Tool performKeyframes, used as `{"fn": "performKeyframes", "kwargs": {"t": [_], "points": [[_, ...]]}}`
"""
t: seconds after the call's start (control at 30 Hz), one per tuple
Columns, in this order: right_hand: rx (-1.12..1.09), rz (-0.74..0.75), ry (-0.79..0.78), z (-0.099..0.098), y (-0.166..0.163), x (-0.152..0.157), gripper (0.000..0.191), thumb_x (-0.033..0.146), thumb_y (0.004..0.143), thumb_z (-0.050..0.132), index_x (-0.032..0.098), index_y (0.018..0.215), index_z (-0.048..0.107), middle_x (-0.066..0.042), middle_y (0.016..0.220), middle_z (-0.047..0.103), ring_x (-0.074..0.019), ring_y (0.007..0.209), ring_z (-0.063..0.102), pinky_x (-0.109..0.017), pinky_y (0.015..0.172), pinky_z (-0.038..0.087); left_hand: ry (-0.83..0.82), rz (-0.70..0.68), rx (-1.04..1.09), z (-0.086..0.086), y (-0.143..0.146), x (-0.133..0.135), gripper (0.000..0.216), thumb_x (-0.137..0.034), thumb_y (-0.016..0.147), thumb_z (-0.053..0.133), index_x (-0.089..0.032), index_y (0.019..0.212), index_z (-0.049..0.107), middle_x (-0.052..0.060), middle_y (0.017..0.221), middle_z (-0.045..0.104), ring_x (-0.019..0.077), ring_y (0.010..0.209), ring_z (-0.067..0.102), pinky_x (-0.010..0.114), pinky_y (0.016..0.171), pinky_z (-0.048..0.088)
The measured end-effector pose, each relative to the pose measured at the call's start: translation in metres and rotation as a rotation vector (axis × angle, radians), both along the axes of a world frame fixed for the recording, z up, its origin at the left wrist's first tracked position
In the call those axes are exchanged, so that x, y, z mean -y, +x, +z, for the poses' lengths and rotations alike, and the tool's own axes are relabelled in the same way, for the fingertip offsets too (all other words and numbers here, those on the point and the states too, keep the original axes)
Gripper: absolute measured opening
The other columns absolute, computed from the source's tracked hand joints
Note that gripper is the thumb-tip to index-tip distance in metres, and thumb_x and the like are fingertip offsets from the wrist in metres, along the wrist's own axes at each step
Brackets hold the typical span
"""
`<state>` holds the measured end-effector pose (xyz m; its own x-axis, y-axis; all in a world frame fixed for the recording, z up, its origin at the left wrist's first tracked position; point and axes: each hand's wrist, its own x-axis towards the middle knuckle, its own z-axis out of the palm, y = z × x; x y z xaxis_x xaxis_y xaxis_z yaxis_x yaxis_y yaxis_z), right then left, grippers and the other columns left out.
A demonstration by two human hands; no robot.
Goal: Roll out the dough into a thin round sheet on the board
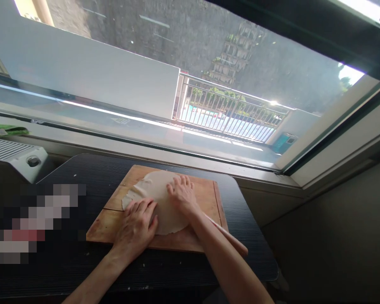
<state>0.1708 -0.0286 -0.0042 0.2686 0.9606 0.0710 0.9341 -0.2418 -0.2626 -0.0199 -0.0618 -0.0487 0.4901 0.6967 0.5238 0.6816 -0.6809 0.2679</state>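
Note:
A flat, pale sheet of dough (160, 192) lies spread on a wooden cutting board (205, 198). My left hand (136, 226) rests palm down on the near left part of the dough, fingers stretched out. My right hand (182, 194) lies flat on the far right part of the dough, fingers spread. Neither hand holds anything. A wooden rolling pin (231, 238) lies along the board's right side, partly hidden under my right forearm.
The board sits on a dark ribbed table (82, 177) below a large window (190, 84). A white appliance with a knob (33, 161) stands at the left. A blurred patch (31, 223) covers part of the table's left side.

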Motion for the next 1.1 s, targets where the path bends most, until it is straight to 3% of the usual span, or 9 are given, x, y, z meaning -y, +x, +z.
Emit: {"fn": "performKeyframes", "kwargs": {"t": [0.1, 0.2, 0.3, 0.47, 0.6, 0.8, 0.93, 1.1], "points": [[0.052, 0.008, 0.03, -0.001, -0.005, -0.001, 0.05, 0.05, 0.099, 0.037, 0.022, 0.138, 0.052, -0.014, 0.155, 0.039, -0.0315, 0.147, 0.023, -0.053, 0.115, 0.022, -0.004, -0.002, -0.001, 0.001, 0.0, 0.0, 0.032, -0.022, 0.09, 0.049, -0.017, 0.118, 0.062, 0.013, 0.122, 0.066, 0.0296, 0.114, 0.06, 0.052, 0.109, 0.037], [0.064, -0.151, -0.003, 0.016, 0.018, -0.011, 0.045, 0.04, 0.102, 0.032, 0.018, 0.132, 0.057, -0.018, 0.147, 0.047, -0.0317, 0.139, 0.037, -0.052, 0.11, 0.028, -0.006, 0.0, 0.004, 0.003, 0.0, 0.0, 0.031, -0.022, 0.089, 0.049, -0.018, 0.117, 0.063, 0.012, 0.121, 0.067, 0.0298, 0.113, 0.06, 0.053, 0.108, 0.037], [0.135, -0.186, 0.013, 0.035, 0.039, -0.005, 0.038, 0.033, 0.102, 0.035, 0.018, 0.123, 0.062, -0.017, 0.135, 0.056, -0.0292, 0.126, 0.049, -0.046, 0.106, 0.033, -0.004, -0.002, 0.019, 0.003, 0.0, 0.0, 0.03, -0.022, 0.088, 0.05, -0.019, 0.115, 0.063, 0.011, 0.12, 0.067, 0.0292, 0.112, 0.06, 0.052, 0.107, 0.038], [0.108, -0.086, -0.029, 0.038, 0.036, 0.039, 0.035, 0.044, 0.101, 0.042, 0.021, 0.108, 0.068, -0.011, 0.111, 0.067, -0.0243, 0.106, 0.06, -0.035, 0.093, 0.041, 0.002, -0.003, 0.025, 0.002, 0.0, -0.001, 0.03, -0.022, 0.087, 0.051, -0.021, 0.115, 0.063, 0.011, 0.121, 0.067, 0.0284, 0.113, 0.06, 0.051, 0.109, 0.037], [0.095, 0.035, -0.079, 0.03, 0.035, 0.055, 0.027, 0.029, 0.095, 0.057, 0.017, 0.118, 0.064, -0.01, 0.115, 0.067, -0.022, 0.111, 0.06, -0.028, 0.092, 0.041, -0.016, -0.006, 0.02, 0.001, 0.0, -0.001, 0.03, -0.022, 0.088, 0.05, -0.021, 0.115, 0.062, 0.01, 0.12, 0.067, 0.0284, 0.113, 0.06, 0.052, 0.11, 0.036], [0.113, 0.15, -0.046, 0.037, 0.04, 0.033, 0.03, 0.02, 0.095, 0.051, 0.019, 0.123, 0.062, -0.009, 0.12, 0.064, -0.0207, 0.111, 0.058, -0.027, 0.095, 0.04, -0.007, -0.006, 0.005, 0.0, 0.0, -0.001, 0.03, -0.023, 0.089, 0.049, -0.019, 0.116, 0.061, 0.012, 0.12, 0.066, 0.0284, 0.113, 0.06, 0.051, 0.11, 0.035], [0.07, 0.123, -0.108, 0.039, 0.034, 0.012, 0.033, 0.041, 0.099, 0.046, 0.019, 0.113, 0.068, -0.011, 0.119, 0.064, -0.0246, 0.111, 0.058, -0.032, 0.094, 0.042, -0.002, -0.004, 0.0, 0.002, 0.0, -0.001, 0.03, -0.022, 0.089, 0.049, -0.019, 0.116, 0.062, 0.012, 0.12, 0.066, 0.0289, 0.113, 0.06, 0.051, 0.109, 0.036], [0.079, 0.009, -0.011, 0.02, 0.011, -0.017, 0.045, 0.051, 0.102, 0.034, 0.023, 0.124, 0.06, -0.013, 0.132, 0.057, -0.0279, 0.123, 0.049, -0.044, 0.103, 0.036, -0.016, -0.003, 0.0, 0.003, 0.0, 0.0, 0.032, -0.023, 0.089, 0.049, -0.018, 0.118, 0.062, 0.012, 0.121, 0.066, 0.0295, 0.112, 0.06, 0.052, 0.108, 0.036]]}}
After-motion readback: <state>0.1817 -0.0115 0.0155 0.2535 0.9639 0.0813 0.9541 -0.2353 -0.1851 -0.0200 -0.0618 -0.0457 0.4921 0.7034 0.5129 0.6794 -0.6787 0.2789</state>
